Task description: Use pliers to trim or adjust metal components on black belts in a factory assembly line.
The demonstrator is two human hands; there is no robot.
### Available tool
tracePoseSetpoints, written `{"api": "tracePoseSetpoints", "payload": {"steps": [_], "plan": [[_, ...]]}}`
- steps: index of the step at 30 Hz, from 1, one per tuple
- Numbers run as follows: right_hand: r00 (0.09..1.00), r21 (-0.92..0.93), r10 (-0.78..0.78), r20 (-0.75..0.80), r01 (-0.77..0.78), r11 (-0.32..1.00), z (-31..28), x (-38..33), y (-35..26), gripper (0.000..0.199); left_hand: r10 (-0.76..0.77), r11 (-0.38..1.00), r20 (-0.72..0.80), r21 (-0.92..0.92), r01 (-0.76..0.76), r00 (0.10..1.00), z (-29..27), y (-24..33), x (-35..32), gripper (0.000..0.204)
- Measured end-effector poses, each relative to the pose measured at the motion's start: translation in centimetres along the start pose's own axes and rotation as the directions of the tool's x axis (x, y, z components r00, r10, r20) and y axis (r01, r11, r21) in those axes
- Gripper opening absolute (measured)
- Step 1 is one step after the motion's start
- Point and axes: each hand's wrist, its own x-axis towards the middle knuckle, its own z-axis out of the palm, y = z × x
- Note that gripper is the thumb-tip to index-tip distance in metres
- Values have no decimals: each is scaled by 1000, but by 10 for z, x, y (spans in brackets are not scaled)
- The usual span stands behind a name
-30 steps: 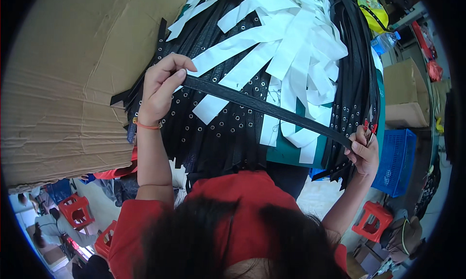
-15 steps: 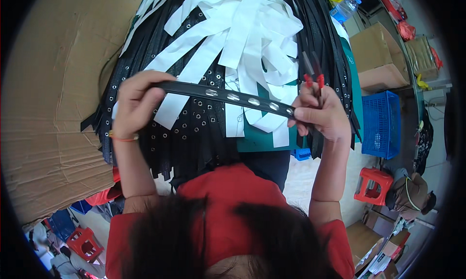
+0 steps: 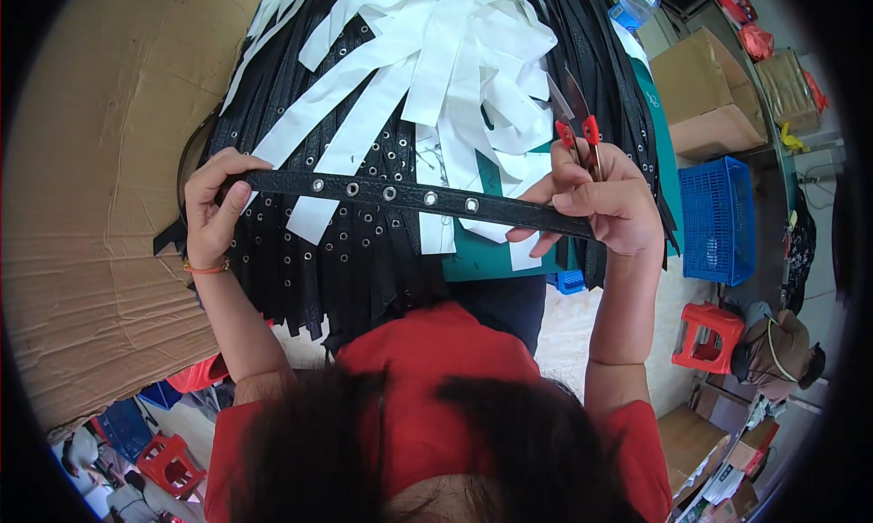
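Observation:
A black belt strap [image 3: 411,197] with a row of silver eyelets is stretched between my hands above the heap, sloping slightly down to the right. My left hand [image 3: 214,209] pinches its left end between thumb and fingers. The right part of the strap lies in my right hand [image 3: 618,205], thumb on top and fingers beneath. That same hand also carries thread snips [image 3: 591,132] with red grips, blades upward and apart. Under the strap lie many similar black eyelet straps [image 3: 368,218] and loose white strips [image 3: 446,68].
A large cardboard sheet [image 3: 91,205] stands along the left. At right are a blue plastic basket [image 3: 718,218], an open cardboard box [image 3: 709,95] and a red stool [image 3: 705,338]. A plastic bottle [image 3: 638,5] lies at the back right, beyond the green table mat [image 3: 491,261].
My left hand has moved left with the strap's end. The strap has turned so its eyelets face up as round rings, and they now sit further left. The snips stay in my right hand.

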Motion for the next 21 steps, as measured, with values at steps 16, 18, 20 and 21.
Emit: {"api": "tracePoseSetpoints", "payload": {"steps": [16,18,20,21], "plan": [[373,-293,-853,-366,823,486,-202,-271,-29,33,110,547,-262,822,162,959,-25,79,103,12],[364,-410,-810,-461,722,557,-211,-310,-8,31,-227,664,-249,668,337,942,-18,93,184,17],[357,-396,-771,-527,700,595,-203,-303,12,31,401,531,-37,824,-200,915,-21,81,271,20],[319,-431,-761,-565,673,601,-193,-295,18,32,234,734,-186,677,-48,954,14,111,311,23]]}}
